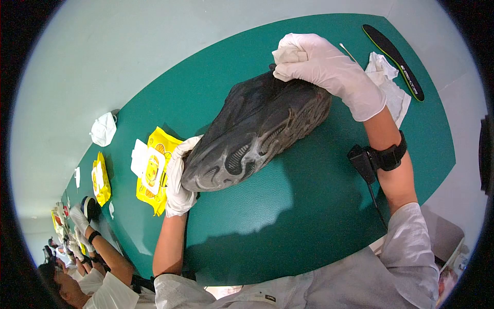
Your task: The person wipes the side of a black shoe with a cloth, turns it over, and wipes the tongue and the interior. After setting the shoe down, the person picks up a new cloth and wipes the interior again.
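Note:
A dark grey and black sneaker (252, 126) is held tilted above the table, its scuffed, patterned lower side facing me. My left hand (180, 177), in a white glove, grips the toe end, with some fingers hidden behind the shoe. At the heel end, my white-gloved right hand (324, 67) is closed around a crumpled white wipe (289, 59), pressed near the shoe's opening. Beside my left hand lies a yellow wipes pack (154, 170) with its white lid flipped up.
On the green table (298, 201) are a black insole (393, 62), crumpled white wipes (388, 87), a cotton swab (348, 52), a second yellow pack (101, 178) and a white mask (104, 129). To the left, a co-worker's gloved hand (80, 219) is near a dark shoe (89, 207).

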The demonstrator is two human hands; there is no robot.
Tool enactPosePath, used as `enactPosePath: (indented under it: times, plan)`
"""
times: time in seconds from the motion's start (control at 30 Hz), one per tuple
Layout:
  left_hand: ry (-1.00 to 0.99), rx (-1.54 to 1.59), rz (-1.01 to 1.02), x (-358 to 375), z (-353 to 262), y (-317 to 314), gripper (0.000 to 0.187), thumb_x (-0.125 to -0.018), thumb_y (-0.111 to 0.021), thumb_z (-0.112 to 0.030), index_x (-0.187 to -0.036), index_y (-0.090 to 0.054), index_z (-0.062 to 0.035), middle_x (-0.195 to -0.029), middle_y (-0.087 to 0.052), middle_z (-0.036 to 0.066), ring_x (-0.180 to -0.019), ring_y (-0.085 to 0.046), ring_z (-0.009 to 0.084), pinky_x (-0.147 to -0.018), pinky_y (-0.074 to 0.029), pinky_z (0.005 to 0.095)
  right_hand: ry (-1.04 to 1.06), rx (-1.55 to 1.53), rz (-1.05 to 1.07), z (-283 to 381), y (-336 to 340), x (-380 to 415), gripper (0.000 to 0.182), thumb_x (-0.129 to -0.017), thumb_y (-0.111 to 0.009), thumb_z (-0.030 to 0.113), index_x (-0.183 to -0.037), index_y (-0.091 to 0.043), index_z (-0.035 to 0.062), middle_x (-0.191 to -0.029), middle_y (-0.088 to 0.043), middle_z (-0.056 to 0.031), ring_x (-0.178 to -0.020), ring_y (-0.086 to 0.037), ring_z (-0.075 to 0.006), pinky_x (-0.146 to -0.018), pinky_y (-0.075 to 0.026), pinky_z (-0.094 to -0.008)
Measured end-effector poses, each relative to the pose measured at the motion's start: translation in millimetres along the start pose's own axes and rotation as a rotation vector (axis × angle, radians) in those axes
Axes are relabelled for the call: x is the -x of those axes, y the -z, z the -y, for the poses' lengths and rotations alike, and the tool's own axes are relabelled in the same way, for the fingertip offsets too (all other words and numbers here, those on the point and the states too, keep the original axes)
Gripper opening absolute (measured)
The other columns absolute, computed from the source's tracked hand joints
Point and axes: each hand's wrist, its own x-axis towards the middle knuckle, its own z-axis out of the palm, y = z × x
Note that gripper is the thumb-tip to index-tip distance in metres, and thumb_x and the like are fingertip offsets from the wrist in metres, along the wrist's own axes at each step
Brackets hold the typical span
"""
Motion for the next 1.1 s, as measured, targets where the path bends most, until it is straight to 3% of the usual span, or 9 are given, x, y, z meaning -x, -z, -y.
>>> enactPosePath:
  times: [0.17,0.23,0.33,0.43,0.67,0.73,1.1]
  plan:
    - [0.009,0.004,0.009,-0.5,0.4,0.8,0.058,-0.105,-0.042,-0.046,-0.133,-0.056,0.0033,-0.140,-0.057,0.018,-0.129,-0.055,0.0272,-0.115,-0.037,0.0422,0.016,-0.016,0.006,-2.2,0.5,-1.1,0.023,-0.083,-0.079,0.022,-0.094,-0.065,0.0077,-0.088,-0.065,0.0025,-0.084,-0.059,-0.0089,-0.081,-0.047,-0.0270]
    - [0.003,0.015,0.008,0.8,2.4,0.9,0.058,-0.105,-0.042,-0.046,-0.133,-0.056,0.0031,-0.140,-0.057,0.018,-0.129,-0.055,0.0273,-0.115,-0.037,0.0422,0.009,0.004,-0.021,1.3,1.1,0.6,0.037,-0.076,-0.083,0.025,-0.101,-0.068,0.0021,-0.091,-0.069,-0.0057,-0.086,-0.062,-0.0157,-0.082,-0.050,-0.0310]
    - [0.005,0.024,0.005,-0.2,2.1,0.5,0.058,-0.105,-0.042,-0.046,-0.133,-0.056,0.0028,-0.140,-0.057,0.018,-0.128,-0.055,0.0275,-0.115,-0.037,0.0424,0.052,0.031,-0.008,-0.4,2.1,0.9,0.043,-0.075,-0.084,0.031,-0.104,-0.068,0.0034,-0.093,-0.069,-0.0077,-0.088,-0.063,-0.0188,-0.083,-0.050,-0.0332]
    - [0.012,0.017,0.004,0.3,0.4,0.0,0.058,-0.105,-0.042,-0.046,-0.133,-0.056,0.0024,-0.140,-0.057,0.018,-0.128,-0.055,0.0274,-0.115,-0.038,0.0424,0.113,0.086,-0.001,1.4,1.0,2.0,0.037,-0.078,-0.083,0.030,-0.100,-0.065,0.0054,-0.092,-0.065,-0.0021,-0.085,-0.059,-0.0142,-0.083,-0.048,-0.0304]
    - [0.004,0.012,0.005,1.5,6.0,3.1,0.060,-0.104,-0.042,-0.048,-0.133,-0.056,0.0021,-0.140,-0.057,0.017,-0.128,-0.055,0.0270,-0.114,-0.039,0.0425,0.086,0.220,0.007,6.0,6.7,-0.4,0.038,-0.080,-0.081,0.027,-0.103,-0.065,0.0015,-0.091,-0.066,-0.0046,-0.086,-0.059,-0.0155,-0.082,-0.049,-0.0311]
    - [0.000,-0.009,0.003,2.3,1.1,1.1,0.060,-0.104,-0.042,-0.049,-0.133,-0.055,0.0025,-0.140,-0.057,0.017,-0.128,-0.055,0.0269,-0.114,-0.039,0.0423,0.017,0.208,-0.004,-2.3,6.3,-5.6,0.037,-0.080,-0.078,0.029,-0.106,-0.068,0.0048,-0.099,-0.070,-0.0157,-0.094,-0.067,-0.0320,-0.084,-0.052,-0.0396]
    - [-0.044,-0.006,0.044,-1.7,0.2,-2.0,0.059,-0.105,-0.039,-0.045,-0.134,-0.056,0.0040,-0.139,-0.058,0.016,-0.126,-0.056,0.0259,-0.112,-0.039,0.0400,-0.002,0.215,-0.041,-3.0,2.6,-4.3,0.035,-0.082,-0.075,0.026,-0.109,-0.067,0.0044,-0.103,-0.070,-0.0170,-0.097,-0.068,-0.0329,-0.087,-0.053,-0.0396]
